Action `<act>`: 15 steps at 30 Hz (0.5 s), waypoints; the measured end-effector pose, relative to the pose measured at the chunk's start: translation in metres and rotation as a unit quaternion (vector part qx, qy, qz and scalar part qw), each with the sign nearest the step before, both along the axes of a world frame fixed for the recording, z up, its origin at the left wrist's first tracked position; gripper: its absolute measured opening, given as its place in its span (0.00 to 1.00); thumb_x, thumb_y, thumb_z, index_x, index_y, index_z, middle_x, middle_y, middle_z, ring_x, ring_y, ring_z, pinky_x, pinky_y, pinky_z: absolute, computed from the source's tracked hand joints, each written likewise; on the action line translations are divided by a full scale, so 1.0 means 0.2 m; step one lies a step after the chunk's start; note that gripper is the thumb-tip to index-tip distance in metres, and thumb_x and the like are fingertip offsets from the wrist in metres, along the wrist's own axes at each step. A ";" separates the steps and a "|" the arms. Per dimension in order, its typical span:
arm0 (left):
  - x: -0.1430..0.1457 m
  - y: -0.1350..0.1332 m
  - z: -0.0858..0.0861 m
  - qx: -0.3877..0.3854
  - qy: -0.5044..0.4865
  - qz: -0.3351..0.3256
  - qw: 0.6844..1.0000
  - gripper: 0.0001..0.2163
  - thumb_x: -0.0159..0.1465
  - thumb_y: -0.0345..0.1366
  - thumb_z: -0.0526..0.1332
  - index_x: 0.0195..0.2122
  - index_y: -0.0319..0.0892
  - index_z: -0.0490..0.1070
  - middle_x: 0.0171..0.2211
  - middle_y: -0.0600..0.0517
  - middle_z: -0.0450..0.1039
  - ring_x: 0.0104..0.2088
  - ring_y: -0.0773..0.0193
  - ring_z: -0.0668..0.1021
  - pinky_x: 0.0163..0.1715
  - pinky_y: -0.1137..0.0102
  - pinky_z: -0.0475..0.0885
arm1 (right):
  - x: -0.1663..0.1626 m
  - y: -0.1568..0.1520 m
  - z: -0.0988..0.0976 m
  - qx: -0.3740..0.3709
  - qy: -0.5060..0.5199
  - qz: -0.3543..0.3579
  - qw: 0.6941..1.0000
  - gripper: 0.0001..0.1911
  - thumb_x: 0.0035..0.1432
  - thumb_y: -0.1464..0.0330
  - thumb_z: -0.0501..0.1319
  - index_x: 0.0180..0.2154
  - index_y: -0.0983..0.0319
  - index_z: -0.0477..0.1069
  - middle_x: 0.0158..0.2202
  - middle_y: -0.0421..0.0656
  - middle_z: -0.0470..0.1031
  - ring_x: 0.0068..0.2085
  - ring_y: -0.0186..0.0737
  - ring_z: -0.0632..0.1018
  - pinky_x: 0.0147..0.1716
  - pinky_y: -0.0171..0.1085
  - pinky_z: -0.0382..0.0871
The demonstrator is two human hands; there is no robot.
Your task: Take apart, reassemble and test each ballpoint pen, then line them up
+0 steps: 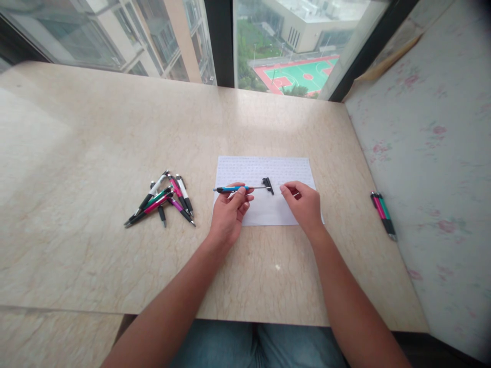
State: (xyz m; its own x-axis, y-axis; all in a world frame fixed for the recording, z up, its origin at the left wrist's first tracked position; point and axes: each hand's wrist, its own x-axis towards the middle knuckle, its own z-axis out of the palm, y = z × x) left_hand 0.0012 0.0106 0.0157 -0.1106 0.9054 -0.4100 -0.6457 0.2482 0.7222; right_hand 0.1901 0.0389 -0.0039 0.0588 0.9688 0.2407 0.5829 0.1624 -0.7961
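My left hand (228, 212) is closed around a blue pen barrel (232, 189), held level over the paper. A thin refill (259, 187) sticks out of its right end, uncovered. My right hand (305, 204) hovers just right of the refill's tip, thumb and forefinger pinched together. Whatever is between those fingertips is too small to make out. Under the refill's tip, small black pen parts (269, 185) lie on a sheet of paper (268, 217) with rows of handwriting along its upper half.
A loose pile of several pens (153, 199), in white, green, pink and purple with black grips, lies to the left. Two pens, pink and green (383, 214), lie by the papered wall (433, 168) at right. Windows (284, 46) border the far edge of the stone-look surface (95, 266).
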 end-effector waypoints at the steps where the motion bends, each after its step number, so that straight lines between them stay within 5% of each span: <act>1: 0.00 0.00 0.00 -0.001 -0.001 -0.001 1.000 0.13 0.55 0.35 0.72 0.39 0.41 0.73 0.36 0.49 0.80 0.31 0.72 0.79 0.27 0.81 0.70 | 0.00 0.00 -0.01 0.008 -0.036 -0.006 0.999 0.10 0.60 0.62 0.61 0.32 0.61 0.77 0.29 0.43 0.79 0.28 0.36 0.75 0.30 0.36 0.68; 7: 0.01 0.00 -0.01 -0.006 -0.007 -0.018 1.000 0.13 0.55 0.34 0.71 0.40 0.40 0.74 0.35 0.49 0.80 0.30 0.73 0.79 0.27 0.82 0.71 | -0.02 -0.01 -0.03 -0.001 -0.191 -0.023 0.981 0.10 0.62 0.63 0.60 0.35 0.60 0.78 0.32 0.43 0.80 0.31 0.39 0.77 0.33 0.37 0.65; 15: 0.01 -0.01 -0.02 -0.007 0.002 -0.029 1.000 0.13 0.55 0.34 0.72 0.40 0.40 0.74 0.36 0.48 0.80 0.29 0.73 0.79 0.27 0.82 0.71 | -0.05 -0.03 -0.03 -0.017 -0.251 -0.042 0.967 0.10 0.62 0.63 0.61 0.37 0.59 0.79 0.34 0.43 0.81 0.35 0.42 0.79 0.31 0.37 0.62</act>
